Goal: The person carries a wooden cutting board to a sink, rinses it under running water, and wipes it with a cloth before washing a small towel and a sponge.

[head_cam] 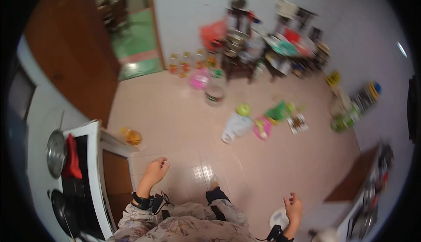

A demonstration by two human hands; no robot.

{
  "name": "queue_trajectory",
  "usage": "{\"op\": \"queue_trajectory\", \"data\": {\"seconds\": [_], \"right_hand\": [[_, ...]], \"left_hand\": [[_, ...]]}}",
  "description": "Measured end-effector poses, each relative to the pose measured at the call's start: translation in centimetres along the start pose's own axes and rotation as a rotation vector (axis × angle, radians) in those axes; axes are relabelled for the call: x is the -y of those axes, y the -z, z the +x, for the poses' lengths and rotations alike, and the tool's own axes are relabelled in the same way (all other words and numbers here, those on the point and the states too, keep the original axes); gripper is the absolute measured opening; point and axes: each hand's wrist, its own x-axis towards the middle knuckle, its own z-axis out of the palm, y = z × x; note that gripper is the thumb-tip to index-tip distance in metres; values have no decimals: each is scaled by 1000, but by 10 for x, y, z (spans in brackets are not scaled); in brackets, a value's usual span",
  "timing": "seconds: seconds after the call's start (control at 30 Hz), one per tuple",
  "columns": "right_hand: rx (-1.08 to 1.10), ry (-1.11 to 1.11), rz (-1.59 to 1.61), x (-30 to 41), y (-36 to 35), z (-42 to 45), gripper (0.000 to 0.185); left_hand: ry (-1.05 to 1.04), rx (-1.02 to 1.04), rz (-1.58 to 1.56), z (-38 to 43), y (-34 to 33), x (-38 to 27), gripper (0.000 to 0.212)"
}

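Observation:
My left hand [157,170] hangs over the tiled floor beside the stove cabinet, fingers loosely curled, holding nothing. On the right, my right hand [293,205] hangs with bent fingers and holds nothing; below it in the picture lies a round white object [278,217], partly covered by the hand. Black straps with devices are on both wrists. A bottle of yellow oil [132,137] stands on the floor near the cabinet. Farther forward are a white plastic bag [236,127], a green round fruit [243,109], a pink bag [262,128] and a green bag [278,111].
At left, a stove counter [97,163] holds a metal lid [56,154], a red cloth [72,158] and a black wok [62,210]. Several bottles [186,65] stand by the far wall near an open wooden door [75,51]. A second counter [348,209] is at right.

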Motion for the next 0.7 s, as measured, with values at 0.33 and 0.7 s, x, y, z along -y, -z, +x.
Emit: {"op": "queue_trajectory", "data": {"seconds": [0.33,0.7], "right_hand": [[224,686,-125,294,-78,210,33],[452,989,-221,647,-192,284,39]], "left_hand": [[398,-323,-87,47,100,33,32],[570,-679,-89,194,237,146,17]]}}
